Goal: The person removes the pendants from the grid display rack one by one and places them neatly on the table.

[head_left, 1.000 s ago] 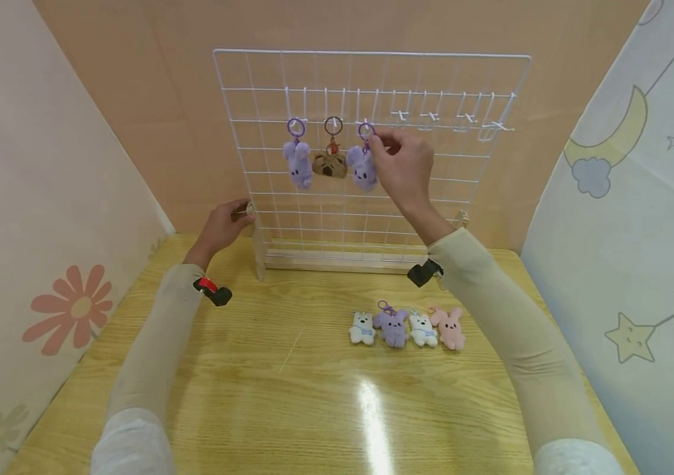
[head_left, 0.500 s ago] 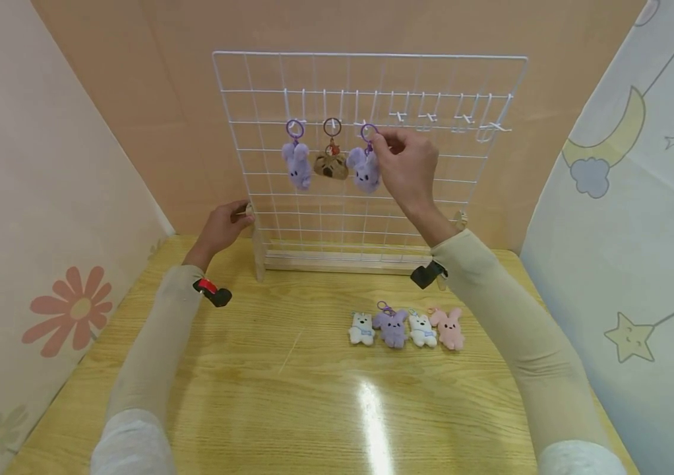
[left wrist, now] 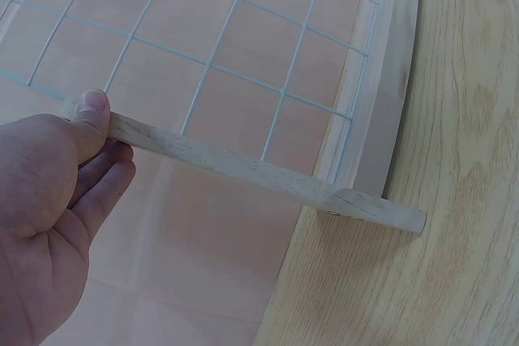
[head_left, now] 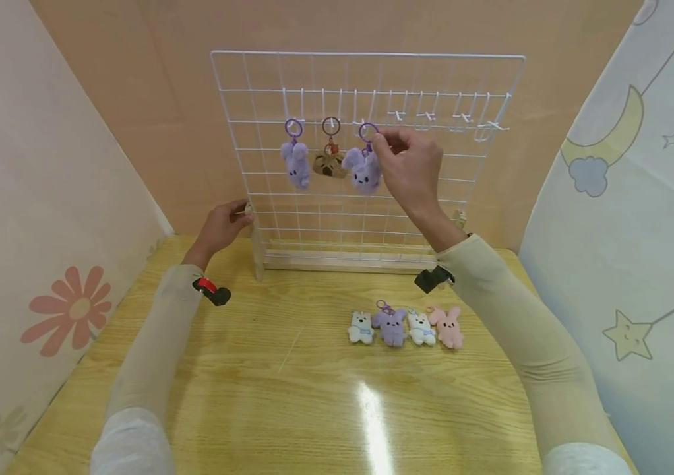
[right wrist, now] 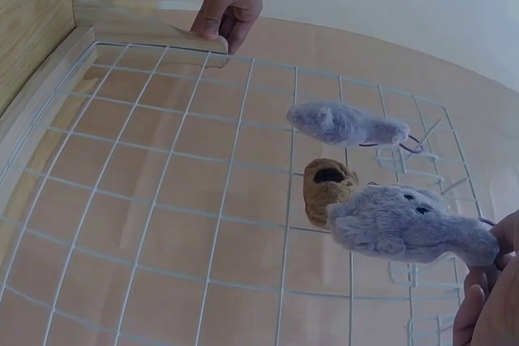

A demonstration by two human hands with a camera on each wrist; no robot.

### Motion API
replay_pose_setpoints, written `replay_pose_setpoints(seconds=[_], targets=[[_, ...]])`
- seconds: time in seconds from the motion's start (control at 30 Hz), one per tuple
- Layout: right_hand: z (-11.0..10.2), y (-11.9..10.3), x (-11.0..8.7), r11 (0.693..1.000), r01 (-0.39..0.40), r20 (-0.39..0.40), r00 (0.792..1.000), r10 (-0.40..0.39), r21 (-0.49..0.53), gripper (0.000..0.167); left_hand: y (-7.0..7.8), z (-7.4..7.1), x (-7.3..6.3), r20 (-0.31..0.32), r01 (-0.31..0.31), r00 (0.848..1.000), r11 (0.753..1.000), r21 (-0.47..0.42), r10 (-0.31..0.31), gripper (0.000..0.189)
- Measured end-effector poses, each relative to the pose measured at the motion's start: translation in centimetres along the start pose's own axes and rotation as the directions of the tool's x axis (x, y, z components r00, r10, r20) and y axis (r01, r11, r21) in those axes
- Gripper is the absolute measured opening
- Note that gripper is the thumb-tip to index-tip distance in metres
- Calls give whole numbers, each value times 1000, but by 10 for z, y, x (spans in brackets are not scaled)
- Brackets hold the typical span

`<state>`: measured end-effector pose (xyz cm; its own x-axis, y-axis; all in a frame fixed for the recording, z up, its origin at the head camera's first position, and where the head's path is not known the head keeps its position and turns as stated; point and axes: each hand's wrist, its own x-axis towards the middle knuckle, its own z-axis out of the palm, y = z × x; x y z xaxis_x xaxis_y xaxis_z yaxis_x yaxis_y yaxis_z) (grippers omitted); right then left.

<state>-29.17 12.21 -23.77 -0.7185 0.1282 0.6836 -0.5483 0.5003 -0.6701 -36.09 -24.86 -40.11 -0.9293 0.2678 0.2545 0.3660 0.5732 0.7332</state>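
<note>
My right hand (head_left: 413,165) pinches the purple ring of a purple plush bunny keychain (head_left: 363,173), at the third hook (head_left: 362,123) from the left on the white wire grid rack (head_left: 337,204). Whether the ring is round the hook cannot be told. In the right wrist view this bunny (right wrist: 397,224) dangles from my fingertips. My left hand (head_left: 221,225) grips the upper end of the rack's wooden side post (left wrist: 219,160) between thumb and fingers. Left of the held keychain hang another purple bunny keychain (head_left: 295,165) and a brown plush-head keychain (head_left: 329,165).
On the wooden table (head_left: 224,382), before the rack, lie a white bear keychain (head_left: 361,328), a purple bunny keychain (head_left: 393,328), a second white bear (head_left: 421,328) and a pink bunny (head_left: 449,328). Several bare hooks (head_left: 428,117) project at the grid's upper right.
My right hand has shifted slightly right and down, and the pinched ring sits a little further right of its hook. The held bunny has swung slightly. My left hand stays on the post.
</note>
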Motion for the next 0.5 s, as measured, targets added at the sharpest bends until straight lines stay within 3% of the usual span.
replay_pose_setpoints(seconds=[0.3,0.5], targets=[[-2,-3,-18,999,-37,58,998,36,14,22,1,0,0,7,3,1000,1000,-5,-3,58],[0,0,-34,999,8,92,996,-11,34,22,1,1,0,3,5,1000,1000,-9,-5,58]])
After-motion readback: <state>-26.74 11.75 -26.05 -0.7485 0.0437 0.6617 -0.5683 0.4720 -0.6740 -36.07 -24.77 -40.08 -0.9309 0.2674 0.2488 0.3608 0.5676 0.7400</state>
